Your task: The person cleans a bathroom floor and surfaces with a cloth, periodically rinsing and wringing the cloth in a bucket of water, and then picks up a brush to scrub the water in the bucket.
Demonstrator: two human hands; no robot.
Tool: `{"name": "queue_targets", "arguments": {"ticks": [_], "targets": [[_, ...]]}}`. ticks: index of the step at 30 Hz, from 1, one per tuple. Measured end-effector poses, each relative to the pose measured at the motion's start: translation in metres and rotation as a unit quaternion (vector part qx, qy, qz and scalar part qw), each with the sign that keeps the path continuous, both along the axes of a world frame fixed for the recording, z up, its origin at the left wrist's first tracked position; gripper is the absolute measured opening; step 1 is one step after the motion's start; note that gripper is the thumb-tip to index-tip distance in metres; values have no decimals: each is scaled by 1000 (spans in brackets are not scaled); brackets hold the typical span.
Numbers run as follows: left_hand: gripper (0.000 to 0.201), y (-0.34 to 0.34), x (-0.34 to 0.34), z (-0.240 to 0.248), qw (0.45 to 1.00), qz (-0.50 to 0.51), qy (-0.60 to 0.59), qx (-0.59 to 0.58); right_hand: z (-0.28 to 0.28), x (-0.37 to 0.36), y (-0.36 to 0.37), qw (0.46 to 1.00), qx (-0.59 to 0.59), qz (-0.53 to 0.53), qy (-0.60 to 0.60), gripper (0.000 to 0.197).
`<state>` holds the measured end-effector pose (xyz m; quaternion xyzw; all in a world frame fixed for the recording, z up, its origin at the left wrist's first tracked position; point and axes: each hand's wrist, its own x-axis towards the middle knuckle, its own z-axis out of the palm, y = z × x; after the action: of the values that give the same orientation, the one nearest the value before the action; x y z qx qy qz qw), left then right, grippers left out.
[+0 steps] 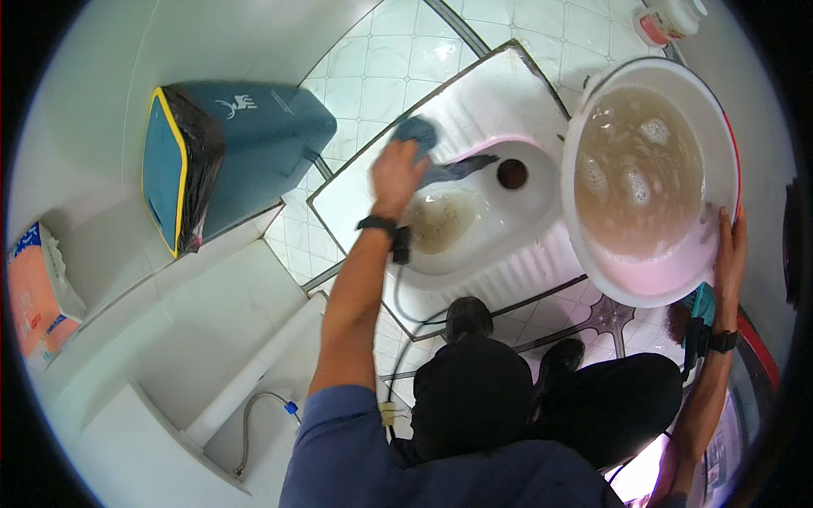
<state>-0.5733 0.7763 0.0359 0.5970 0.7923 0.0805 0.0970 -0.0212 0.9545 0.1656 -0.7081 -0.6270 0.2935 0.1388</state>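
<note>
A dark blue-grey cloth (416, 133) is in my left hand (396, 176), whose fingers are closed on it. The hand is over the left part of the white squat toilet (525, 245), and a dark, wet-looking end of the cloth trails toward the round drain hole (511, 174). Brownish water (442, 222) lies in the shallow bowl beside my wrist. On the right, my right hand (730, 245) holds the rim of a large white plastic basin (648, 295). Murky brown water with patches of foam fills much of the basin, which looks tilted.
A blue bin with a yellow rim (254, 152) stands at the left. An orange tissue pack (38, 288) is at the far left. A white sink (144, 449) with a drain pipe sits lower left. A teal-handled brush (699, 309) and a white bottle (669, 21) are at the right.
</note>
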Motion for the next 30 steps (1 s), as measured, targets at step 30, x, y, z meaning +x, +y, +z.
{"name": "queue_targets", "arguments": {"ticks": [30], "targets": [[28,20,-5,-18,984,148,42,85,11,-27,3,999,3,32,23,42]]}}
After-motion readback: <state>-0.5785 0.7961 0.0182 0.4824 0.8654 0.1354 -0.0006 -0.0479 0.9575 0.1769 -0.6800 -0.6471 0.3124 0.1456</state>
